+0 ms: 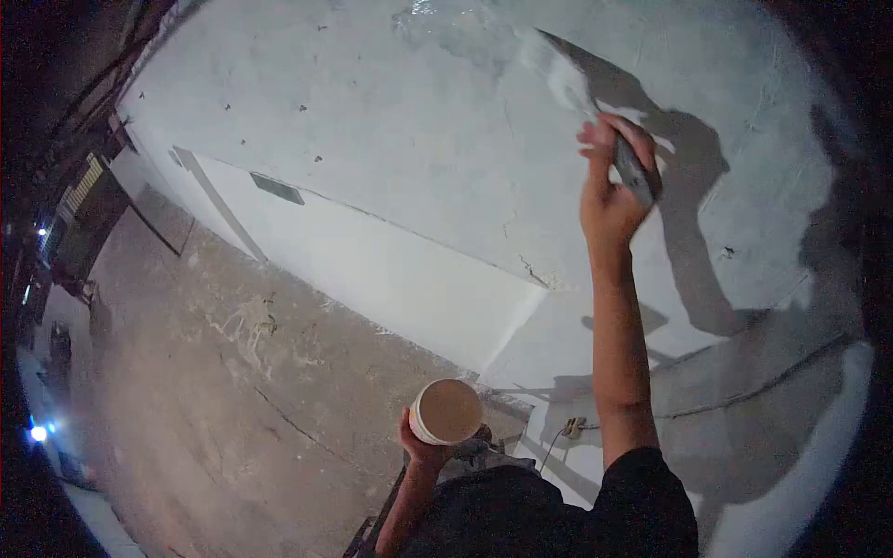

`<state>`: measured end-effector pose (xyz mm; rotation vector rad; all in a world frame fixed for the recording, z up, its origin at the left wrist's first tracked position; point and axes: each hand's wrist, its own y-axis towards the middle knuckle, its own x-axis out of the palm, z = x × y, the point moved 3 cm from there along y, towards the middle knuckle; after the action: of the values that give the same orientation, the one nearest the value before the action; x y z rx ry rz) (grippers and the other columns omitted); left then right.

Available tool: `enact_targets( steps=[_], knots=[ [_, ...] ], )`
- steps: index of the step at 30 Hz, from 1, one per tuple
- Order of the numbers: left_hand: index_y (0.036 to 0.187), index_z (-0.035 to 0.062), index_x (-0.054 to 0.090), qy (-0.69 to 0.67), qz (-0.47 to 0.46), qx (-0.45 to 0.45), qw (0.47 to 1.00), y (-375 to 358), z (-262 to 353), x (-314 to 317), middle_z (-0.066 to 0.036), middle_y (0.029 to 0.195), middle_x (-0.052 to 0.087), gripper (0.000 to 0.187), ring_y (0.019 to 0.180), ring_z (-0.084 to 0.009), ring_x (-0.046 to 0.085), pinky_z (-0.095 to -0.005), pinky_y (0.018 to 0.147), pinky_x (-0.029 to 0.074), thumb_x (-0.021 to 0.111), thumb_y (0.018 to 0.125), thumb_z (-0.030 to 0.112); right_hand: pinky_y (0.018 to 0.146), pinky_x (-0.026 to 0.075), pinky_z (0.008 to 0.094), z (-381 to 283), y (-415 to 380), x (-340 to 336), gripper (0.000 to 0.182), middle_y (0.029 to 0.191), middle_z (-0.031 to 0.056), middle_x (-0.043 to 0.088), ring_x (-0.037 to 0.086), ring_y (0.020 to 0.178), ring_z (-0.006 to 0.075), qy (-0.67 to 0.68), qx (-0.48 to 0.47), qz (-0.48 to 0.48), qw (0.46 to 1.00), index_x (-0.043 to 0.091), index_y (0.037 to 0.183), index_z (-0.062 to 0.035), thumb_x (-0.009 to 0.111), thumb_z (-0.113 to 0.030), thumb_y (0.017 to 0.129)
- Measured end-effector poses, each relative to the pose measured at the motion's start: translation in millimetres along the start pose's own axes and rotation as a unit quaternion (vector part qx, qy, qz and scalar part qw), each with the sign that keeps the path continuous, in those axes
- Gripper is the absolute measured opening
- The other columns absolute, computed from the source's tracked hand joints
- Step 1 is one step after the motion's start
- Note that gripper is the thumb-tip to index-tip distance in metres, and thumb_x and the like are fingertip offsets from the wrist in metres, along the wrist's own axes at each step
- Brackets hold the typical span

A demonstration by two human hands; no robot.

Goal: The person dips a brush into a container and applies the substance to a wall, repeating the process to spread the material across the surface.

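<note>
My right hand (619,177) is raised at the wall, its fingers closed round the grey handle of a paintbrush (569,86). The brush's pale head is blurred and lies against or close to the pale grey wall (400,121); contact is hard to tell. A shiny, wet-looking patch (437,33) shows on the wall up and left of the brush. Low in front of my body, my left hand (423,446) grips the side of a small white tub (448,412). The tub's round face looks tan, and its contents cannot be made out.
A white lower wall band (400,279) has a ledge and a dark rectangular plate (277,187). Below lies a stained concrete floor (242,372). A cable (744,395) runs along the right. A bright lamp (38,433) shines at far left. My arm's shadow (688,186) falls across the wall.
</note>
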<state>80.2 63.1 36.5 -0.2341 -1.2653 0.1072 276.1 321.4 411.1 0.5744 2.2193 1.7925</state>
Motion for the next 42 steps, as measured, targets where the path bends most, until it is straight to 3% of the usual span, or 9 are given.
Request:
enact_targets(
  steps=[5, 11, 14, 23, 25, 30, 33, 37, 42],
  knots=[
    [0.151, 0.0089, 0.047, -0.026, -0.015, -0.019, 0.999, 1, -1, -1, -0.019, 0.152, 0.049, 0.083, 0.137, -0.0450, 0.050, -0.0663, 0.107, 0.045, 0.045, 0.093, 0.068, 0.072, 0.057, 0.0359, -28, -2, 19, 0.011, 0.095, 0.0117, 0.072, 0.072, 0.084, 0.0239, 0.019, -0.039, -0.008, 0.999, 0.068, 0.107, -0.0019, 0.067, -0.004, 0.096],
    [0.152, 0.0111, 0.047, 0.166, 0.055, 0.073, 0.982, 4, -5, -31, -0.017, 0.149, 0.053, 0.082, 0.133, -0.0419, 0.055, -0.0639, 0.106, 0.046, 0.035, 0.095, 0.069, 0.074, 0.058, 0.0392, -27, 19, 128, 0.015, 0.098, 0.0134, 0.071, 0.072, 0.086, 0.0331, 0.073, -0.118, -0.037, 0.990, 0.068, 0.108, -0.0085, 0.071, -0.012, 0.093],
    [0.151, 0.0111, 0.048, 0.092, 0.064, 0.043, 0.993, 1, -8, -13, -0.016, 0.148, 0.054, 0.083, 0.130, -0.0412, 0.057, -0.0617, 0.105, 0.047, 0.035, 0.094, 0.070, 0.077, 0.057, 0.0361, -17, 21, 158, 0.015, 0.098, 0.0132, 0.073, 0.073, 0.088, 0.0302, 0.073, -0.059, -0.070, 0.993, 0.069, 0.106, -0.0058, 0.074, -0.009, 0.093],
    [0.152, 0.0109, 0.045, 0.039, 0.061, 0.008, 0.997, 1, -4, -1, -0.018, 0.151, 0.050, 0.081, 0.135, -0.0437, 0.052, -0.0677, 0.106, 0.045, 0.043, 0.093, 0.066, 0.065, 0.057, 0.0365, -19, -9, 72, 0.016, 0.090, 0.0118, 0.070, 0.071, 0.074, 0.0267, -0.009, -0.074, -0.005, 0.997, 0.068, 0.108, -0.0079, 0.073, -0.008, 0.093],
    [0.153, 0.0106, 0.045, -0.040, -0.028, -0.035, 0.998, 3, -4, 3, -0.018, 0.151, 0.051, 0.082, 0.134, -0.0440, 0.053, -0.0669, 0.107, 0.045, 0.042, 0.093, 0.067, 0.065, 0.057, 0.0366, -23, -8, 79, 0.017, 0.091, 0.0121, 0.070, 0.072, 0.076, 0.0264, 0.004, -0.050, -0.029, 0.998, 0.068, 0.109, -0.0077, 0.073, -0.007, 0.092],
    [0.154, 0.0104, 0.043, 0.043, 0.035, -0.010, 0.998, 1, -5, -15, -0.019, 0.152, 0.049, 0.084, 0.136, -0.0446, 0.051, -0.0659, 0.109, 0.044, 0.040, 0.093, 0.069, 0.075, 0.057, 0.0346, -26, 24, 149, 0.013, 0.098, 0.0124, 0.074, 0.074, 0.085, 0.0271, 0.089, -0.102, -0.038, 0.990, 0.069, 0.106, -0.0045, 0.073, -0.007, 0.093],
    [0.155, 0.0099, 0.042, 0.089, 0.062, -0.007, 0.994, 6, -9, -42, -0.019, 0.154, 0.046, 0.087, 0.140, -0.0435, 0.047, -0.0639, 0.113, 0.040, 0.036, 0.092, 0.070, 0.076, 0.057, 0.0351, -8, 32, 173, 0.013, 0.097, 0.0113, 0.074, 0.074, 0.087, 0.0275, 0.093, -0.040, -0.045, 0.994, 0.069, 0.106, -0.0066, 0.073, -0.010, 0.094],
    [0.156, 0.0113, 0.041, 0.134, 0.050, 0.020, 0.989, 8, -7, -32, -0.018, 0.155, 0.045, 0.088, 0.142, -0.0438, 0.045, -0.0649, 0.115, 0.037, 0.036, 0.091, 0.072, 0.077, 0.057, 0.0343, -2, 20, 124, 0.011, 0.095, 0.0111, 0.074, 0.074, 0.086, 0.0254, -0.003, -0.100, 0.012, 0.995, 0.070, 0.105, -0.0046, 0.071, -0.006, 0.095],
    [0.154, 0.0109, 0.043, -0.002, 0.031, -0.028, 0.999, 4, -6, -3, -0.019, 0.152, 0.049, 0.086, 0.137, -0.0441, 0.050, -0.0663, 0.109, 0.043, 0.038, 0.093, 0.071, 0.075, 0.056, 0.0314, -25, 12, 94, 0.012, 0.094, 0.0107, 0.072, 0.073, 0.085, 0.0211, 0.012, -0.088, -0.034, 0.995, 0.069, 0.108, -0.0022, 0.066, -0.001, 0.096]
  ],
)
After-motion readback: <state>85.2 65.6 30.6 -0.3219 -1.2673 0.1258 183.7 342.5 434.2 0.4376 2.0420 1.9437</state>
